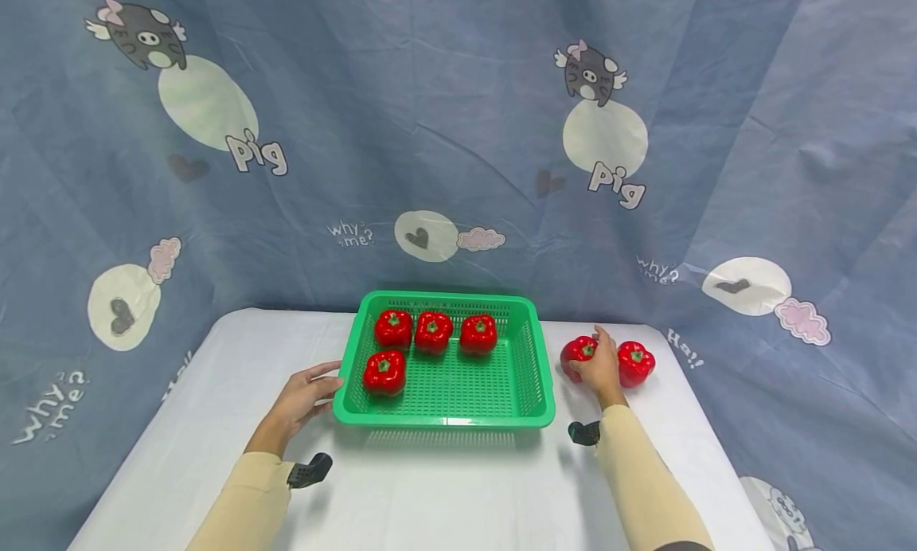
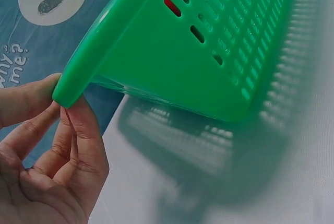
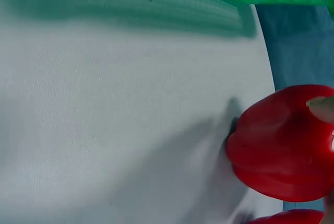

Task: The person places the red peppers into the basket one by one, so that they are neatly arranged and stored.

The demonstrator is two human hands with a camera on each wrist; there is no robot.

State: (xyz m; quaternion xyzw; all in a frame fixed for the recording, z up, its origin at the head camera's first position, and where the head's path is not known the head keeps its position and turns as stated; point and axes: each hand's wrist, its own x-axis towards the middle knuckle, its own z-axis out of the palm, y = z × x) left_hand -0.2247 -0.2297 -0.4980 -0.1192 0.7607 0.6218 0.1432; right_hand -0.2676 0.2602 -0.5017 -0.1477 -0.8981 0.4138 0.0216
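Observation:
A green plastic basket (image 1: 444, 420) with slotted walls stands on the white table, and several red bell peppers (image 1: 384, 373) sit inside it. At its left end my left hand (image 1: 304, 400) pinches the rim (image 2: 70, 91) between thumb and fingers. To the right of the basket, my right hand (image 1: 603, 368) holds a red bell pepper (image 1: 575, 352) from above, thumb on the near side and fingers across the far side. One fingertip on that pepper (image 3: 282, 145) shows in the right wrist view; most of the hand is out of that frame.
Another red bell pepper (image 1: 636, 363) lies just right of my right hand. A blue curtain (image 1: 458, 137) with printed pigs hangs behind the table (image 1: 444, 495). The table's right edge runs close past the outer pepper.

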